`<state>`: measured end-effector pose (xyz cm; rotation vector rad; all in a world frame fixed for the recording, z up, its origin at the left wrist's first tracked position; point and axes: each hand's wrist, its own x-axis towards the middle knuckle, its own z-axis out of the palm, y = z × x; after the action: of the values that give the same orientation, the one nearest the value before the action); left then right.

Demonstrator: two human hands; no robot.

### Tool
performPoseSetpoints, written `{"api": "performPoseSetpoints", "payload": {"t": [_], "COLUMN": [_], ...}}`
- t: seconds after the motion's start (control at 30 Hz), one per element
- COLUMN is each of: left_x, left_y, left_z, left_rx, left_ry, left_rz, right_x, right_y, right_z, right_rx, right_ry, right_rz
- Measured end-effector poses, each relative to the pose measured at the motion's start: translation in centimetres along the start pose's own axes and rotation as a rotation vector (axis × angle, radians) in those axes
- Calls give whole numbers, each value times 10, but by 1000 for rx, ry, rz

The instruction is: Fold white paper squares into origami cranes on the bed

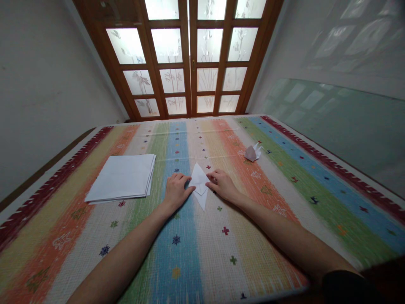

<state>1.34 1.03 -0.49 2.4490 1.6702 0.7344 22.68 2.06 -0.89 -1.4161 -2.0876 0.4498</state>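
Note:
A white folded paper (pixel 199 179), shaped like a long diamond with a smaller folded flap near its middle, lies on the striped cloth. My left hand (pixel 177 190) is at its left side, thumb on the paper's edge and fingers curled in. On the right side, my right hand (pixel 223 185) has its thumb and index finger at the paper's edge. Both hands pinch or press the paper's two side edges. The lower tip of the paper points toward me between my wrists.
A stack of white square sheets (pixel 122 177) lies left of my left hand. A small folded paper figure (pixel 253 152), white and brownish, stands further back on the right. The striped tablecloth (pixel 175 261) covers the table; glazed wooden doors (pixel 191 63) stand behind it.

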Motion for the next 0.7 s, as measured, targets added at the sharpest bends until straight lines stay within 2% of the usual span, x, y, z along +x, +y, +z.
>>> {"api": "performPoseSetpoints", "payload": {"t": [0.17, 0.37, 0.57, 0.7], "left_x": [2, 3, 4, 5], "left_y": [-3, -4, -3, -3], "left_z": [0, -2, 0, -1], "left_rx": [-55, -128, -128, -142], "left_ry": [7, 25, 13, -5], "left_rz": [-45, -46, -66, -84], "right_x": [1, 1, 3, 3], "right_y": [0, -3, -3, 0], "right_z": [-1, -3, -1, -1], "right_rx": [58, 52, 75, 15], "right_ry": [39, 24, 50, 70], "right_rz": [-4, -58, -6, -81]}}
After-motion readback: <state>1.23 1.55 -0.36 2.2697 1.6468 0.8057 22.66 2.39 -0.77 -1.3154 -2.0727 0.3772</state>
